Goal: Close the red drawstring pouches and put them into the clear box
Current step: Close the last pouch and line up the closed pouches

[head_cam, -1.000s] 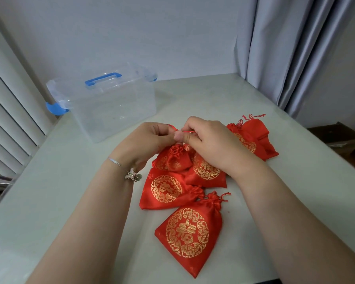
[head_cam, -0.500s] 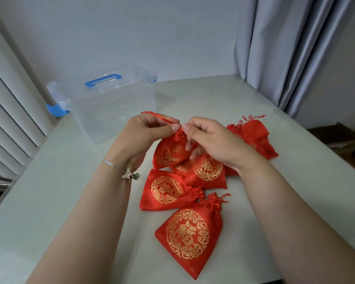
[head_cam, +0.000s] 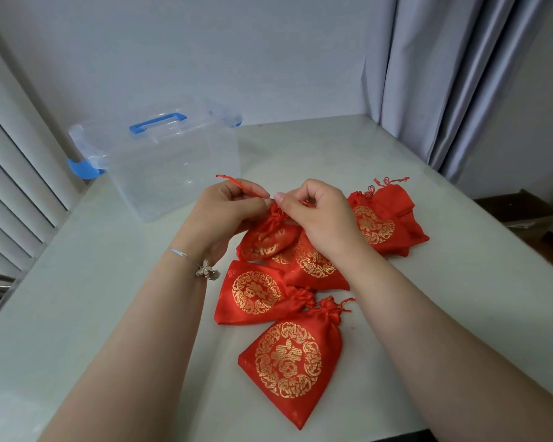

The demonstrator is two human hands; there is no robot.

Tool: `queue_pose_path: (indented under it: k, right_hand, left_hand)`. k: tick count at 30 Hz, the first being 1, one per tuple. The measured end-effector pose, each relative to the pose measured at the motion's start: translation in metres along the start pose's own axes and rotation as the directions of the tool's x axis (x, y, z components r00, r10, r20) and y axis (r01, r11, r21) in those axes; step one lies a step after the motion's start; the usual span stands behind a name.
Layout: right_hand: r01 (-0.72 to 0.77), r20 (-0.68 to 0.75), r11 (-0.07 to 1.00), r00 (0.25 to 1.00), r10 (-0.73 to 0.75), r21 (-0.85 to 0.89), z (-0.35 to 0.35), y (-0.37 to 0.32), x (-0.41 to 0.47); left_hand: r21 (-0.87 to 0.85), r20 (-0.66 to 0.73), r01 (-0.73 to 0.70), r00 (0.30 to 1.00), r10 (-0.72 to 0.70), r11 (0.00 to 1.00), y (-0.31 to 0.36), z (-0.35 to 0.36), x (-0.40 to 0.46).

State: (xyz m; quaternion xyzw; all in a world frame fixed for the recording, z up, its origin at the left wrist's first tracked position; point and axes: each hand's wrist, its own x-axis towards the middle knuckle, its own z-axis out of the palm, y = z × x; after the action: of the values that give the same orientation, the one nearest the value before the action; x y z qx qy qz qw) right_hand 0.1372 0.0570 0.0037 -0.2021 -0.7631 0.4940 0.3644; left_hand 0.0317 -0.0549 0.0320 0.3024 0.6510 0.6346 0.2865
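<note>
Head view: at frame centre the left hand (head_cam: 227, 208) and right hand (head_cam: 316, 215) each pinch an end of the thin red drawstring (head_cam: 237, 183) of a red satin pouch with gold medallion print (head_cam: 265, 237). The pouch's gathered neck sits between the thumbs and its long axis runs down-left. The clear plastic box with blue handle (head_cam: 173, 167), lid seemingly on, stands upper left, nearer the left hand. Other red pouches (head_cam: 288, 358) lie below on the pale table (head_cam: 77, 282).

open lane to the box, clutter to the right

bare pale surface (head_cam: 300, 148) lies between the hands and the clear plastic box with blue handle (head_cam: 173, 161); loose red drawstring pouches with gold medallions (head_cam: 288, 358) crowd the near-right; grey curtain (head_cam: 460, 74) bounds the far right.
</note>
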Motion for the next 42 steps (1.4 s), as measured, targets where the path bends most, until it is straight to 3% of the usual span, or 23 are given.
queue_pose_path:
  k: [4, 7, 10, 13, 16, 19, 23, 26, 29, 37, 42]
  right_hand:
    - [0.128, -0.018, 0.989, 0.991, -0.130, -0.077, 0.004, -0.005, -0.006]
    - [0.116, -0.010, 0.992, 0.993, -0.116, -0.049, 0.001, -0.007, -0.006]
    - [0.066, 0.005, 0.997, 0.998, -0.065, -0.046, -0.004, -0.006, -0.002]
    - [-0.041, 0.042, 0.999, 0.998, 0.042, -0.027, -0.006, -0.004, 0.003]
    - [-0.141, 0.128, 0.988, 0.983, 0.133, 0.055, -0.009, -0.003, 0.005]
    - [-0.253, 0.238, 0.955, 0.948, 0.212, 0.156, -0.015, -0.003, 0.007]
    - [-0.381, 0.385, 0.893, 0.882, 0.273, 0.240, -0.026, -0.001, 0.011]
    - [-0.360, 0.398, 0.907, 0.882, 0.253, 0.219, -0.031, -0.001, 0.012]
    - [-0.288, 0.347, 0.936, 0.915, 0.206, 0.204, -0.028, -0.003, 0.011]
    - [-0.248, 0.230, 0.956, 0.950, 0.210, 0.153, -0.017, -0.008, 0.009]
    - [-0.224, 0.229, 0.973, 0.952, 0.205, 0.061, -0.020, -0.006, 0.012]
  left_hand:
    - [-0.076, 0.045, 0.049, 0.998, -0.046, 0.996, -0.004, -0.003, 0.002]
    - [0.140, -0.009, -0.109, 0.994, 0.111, 0.984, -0.006, 0.000, 0.002]
    - [0.479, -0.027, -0.296, 0.936, 0.351, 0.827, -0.010, 0.007, 0.002]
    - [0.639, 0.068, -0.465, 0.828, 0.557, 0.613, -0.016, 0.011, 0.002]
    - [0.686, 0.174, -0.582, 0.714, 0.678, 0.437, -0.022, 0.009, 0.005]
    - [0.701, 0.229, -0.633, 0.635, 0.738, 0.327, -0.023, 0.008, 0.007]
    - [0.734, 0.278, -0.645, 0.568, 0.774, 0.210, -0.021, 0.010, 0.003]
    - [0.741, 0.305, -0.653, 0.537, 0.787, 0.159, -0.020, 0.012, 0.002]
    - [0.719, 0.306, -0.674, 0.523, 0.795, 0.167, -0.018, 0.011, 0.001]
    - [0.591, 0.021, -0.634, 0.630, 0.776, 0.499, -0.016, 0.016, -0.002]
    - [0.427, -0.069, -0.601, 0.724, 0.686, 0.676, -0.012, 0.020, -0.005]
